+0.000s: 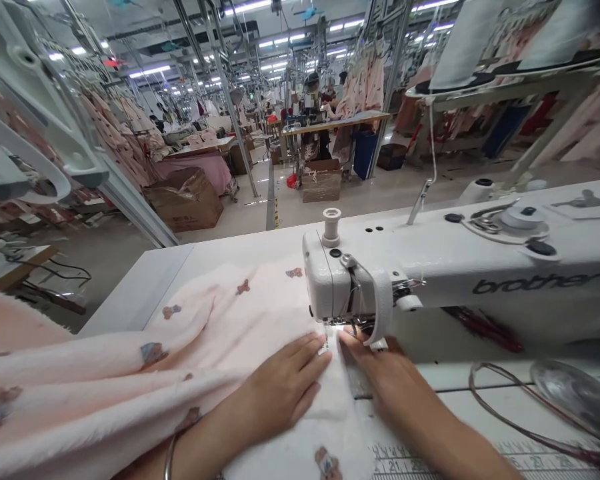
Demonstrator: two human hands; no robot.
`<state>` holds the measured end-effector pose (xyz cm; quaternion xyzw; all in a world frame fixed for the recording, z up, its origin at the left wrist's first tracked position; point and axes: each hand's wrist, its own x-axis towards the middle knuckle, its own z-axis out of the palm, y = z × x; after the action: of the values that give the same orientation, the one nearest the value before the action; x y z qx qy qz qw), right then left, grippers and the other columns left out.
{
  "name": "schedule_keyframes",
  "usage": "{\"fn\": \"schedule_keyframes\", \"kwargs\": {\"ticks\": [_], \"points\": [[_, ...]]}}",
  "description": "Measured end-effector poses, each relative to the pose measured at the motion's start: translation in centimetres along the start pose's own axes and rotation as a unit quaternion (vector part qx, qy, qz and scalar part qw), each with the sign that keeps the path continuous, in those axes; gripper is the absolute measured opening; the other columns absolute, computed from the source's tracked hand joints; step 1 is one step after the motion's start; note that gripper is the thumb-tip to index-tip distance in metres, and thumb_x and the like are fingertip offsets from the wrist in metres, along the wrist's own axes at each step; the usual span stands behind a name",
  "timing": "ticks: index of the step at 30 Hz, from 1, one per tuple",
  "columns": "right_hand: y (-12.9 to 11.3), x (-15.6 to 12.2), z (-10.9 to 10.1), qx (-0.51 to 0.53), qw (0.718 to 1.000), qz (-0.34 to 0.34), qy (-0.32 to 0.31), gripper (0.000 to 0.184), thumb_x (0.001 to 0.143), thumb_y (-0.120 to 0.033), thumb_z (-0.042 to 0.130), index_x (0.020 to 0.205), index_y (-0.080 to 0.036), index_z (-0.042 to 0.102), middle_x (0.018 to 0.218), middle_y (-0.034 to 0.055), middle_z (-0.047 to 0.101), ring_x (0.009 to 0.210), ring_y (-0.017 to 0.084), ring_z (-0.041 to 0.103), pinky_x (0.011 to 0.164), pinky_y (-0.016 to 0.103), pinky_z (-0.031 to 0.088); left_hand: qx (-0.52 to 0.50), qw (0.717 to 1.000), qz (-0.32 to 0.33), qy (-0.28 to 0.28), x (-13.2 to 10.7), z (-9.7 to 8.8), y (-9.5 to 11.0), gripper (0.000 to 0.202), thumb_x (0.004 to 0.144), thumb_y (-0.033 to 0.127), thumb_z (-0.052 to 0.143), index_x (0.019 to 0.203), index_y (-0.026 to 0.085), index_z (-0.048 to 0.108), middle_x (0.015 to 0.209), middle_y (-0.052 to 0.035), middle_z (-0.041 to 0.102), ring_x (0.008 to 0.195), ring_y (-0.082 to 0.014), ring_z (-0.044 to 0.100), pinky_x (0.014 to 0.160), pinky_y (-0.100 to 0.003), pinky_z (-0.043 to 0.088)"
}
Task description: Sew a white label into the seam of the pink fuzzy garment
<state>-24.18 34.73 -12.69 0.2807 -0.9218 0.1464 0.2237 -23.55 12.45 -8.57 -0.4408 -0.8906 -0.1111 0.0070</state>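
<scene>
Pale pink plush fabric with small bear prints [220, 333] spreads over the machine table and passes under the needle area of a white sewing machine [345, 287]. My left hand [293, 380] lies flat on the fabric just left of the presser foot, fingers stretched toward it. To the right of the needle, my right hand [380, 363] is at the fabric's edge, its fingertips close to the foot. Part of that hand is behind the machine's white guard, so its grip is hidden.
Red-handled scissors or snips [485, 330] lie under the machine arm. A brown cord [510, 407] and a clear round object [575, 393] are at the right. A ruler strip [405, 463] runs along the front edge. Thread cones [465, 47] stand above. Cardboard boxes [185, 200] sit beyond.
</scene>
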Motion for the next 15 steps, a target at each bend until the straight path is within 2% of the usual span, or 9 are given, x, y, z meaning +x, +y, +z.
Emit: {"fn": "schedule_keyframes", "kwargs": {"ticks": [2,5,10,15], "points": [[-1.3,-1.6,-0.2,-0.011,1.000,-0.014,0.018,0.054,0.081,0.005,0.031,0.126,-0.014,0.054,0.118,0.0088,0.061,0.111,0.021,0.052,0.091,0.036,0.047,-0.008,1.000,-0.007,-0.001,0.0,0.1,0.0,0.050,0.092,0.017,0.045,0.142,0.012,0.036,0.147,-0.0136,0.039,0.139,-0.0232,0.033,0.116,-0.041,0.036],[-2.2,-2.6,0.1,-0.030,0.999,-0.013,0.040,0.055,0.081,0.006,0.031,0.127,-0.014,0.054,0.120,0.0094,0.059,0.110,0.023,0.050,0.091,0.039,0.045,-0.019,1.000,-0.010,0.009,0.0,0.2,0.0,0.052,0.092,0.017,0.046,0.143,0.014,0.034,0.147,-0.0129,0.040,0.139,-0.0230,0.034,0.115,-0.041,0.037],[-2.2,-1.8,0.6,-0.003,1.000,0.012,0.024,0.057,0.080,0.007,0.032,0.127,-0.016,0.054,0.122,0.0066,0.058,0.114,0.023,0.048,0.093,0.039,0.040,-0.014,1.000,-0.020,0.014,-0.2,0.4,-0.5,0.051,0.093,0.019,0.045,0.143,0.014,0.035,0.147,-0.0132,0.039,0.139,-0.0233,0.033,0.115,-0.042,0.036],[-2.2,-1.5,0.4,0.008,1.000,0.019,0.015,0.067,0.074,0.012,0.030,0.129,-0.018,0.053,0.123,0.0040,0.058,0.115,0.022,0.045,0.090,0.037,0.039,-0.028,0.999,-0.020,0.023,-0.1,0.4,-0.7,0.050,0.093,0.019,0.045,0.141,0.014,0.036,0.146,-0.0135,0.041,0.139,-0.0235,0.034,0.115,-0.043,0.036]]}}
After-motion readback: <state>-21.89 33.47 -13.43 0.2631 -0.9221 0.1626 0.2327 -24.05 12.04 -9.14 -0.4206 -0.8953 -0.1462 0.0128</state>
